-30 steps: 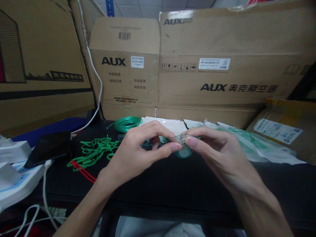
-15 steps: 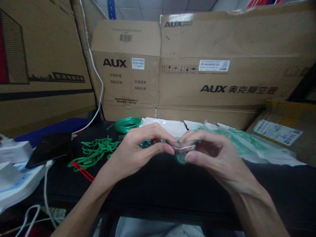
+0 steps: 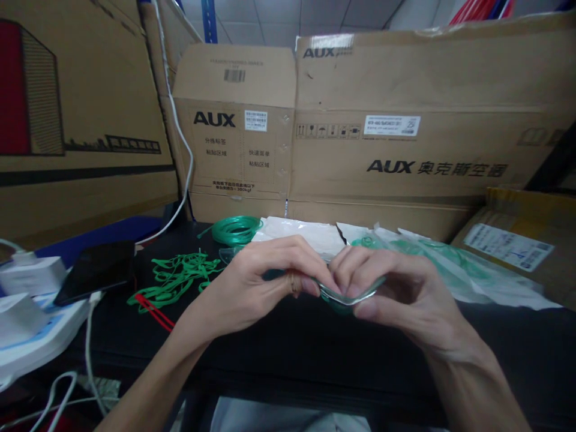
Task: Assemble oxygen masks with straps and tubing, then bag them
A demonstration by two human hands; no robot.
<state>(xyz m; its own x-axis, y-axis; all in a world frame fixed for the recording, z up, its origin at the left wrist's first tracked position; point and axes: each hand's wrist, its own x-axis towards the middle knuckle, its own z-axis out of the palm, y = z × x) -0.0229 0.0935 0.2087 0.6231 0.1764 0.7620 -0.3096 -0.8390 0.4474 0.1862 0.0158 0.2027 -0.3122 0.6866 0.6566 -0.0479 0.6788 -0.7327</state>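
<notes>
In the head view my left hand and my right hand meet above the black tabletop, both closed on a translucent green oxygen mask. Thumbs press from below and fingers from above on its edge, where a shiny metal nose strip bends into a shallow V. Most of the mask is hidden behind my fingers. Left of my left hand lies a tangle of green elastic straps. A coil of green tubing sits behind that hand, near a clear plastic piece partly covered by it.
White-and-clear packaging with green tubing inside lies at the right rear. Cardboard boxes wall off the back. On the left are a power strip with plugs, a dark phone, white cables and a red band.
Both hands have moved slightly down in view and pressed the mask's edge, so the metal strip now bends more sharply. My right fingers have curled closer to the left ones.
</notes>
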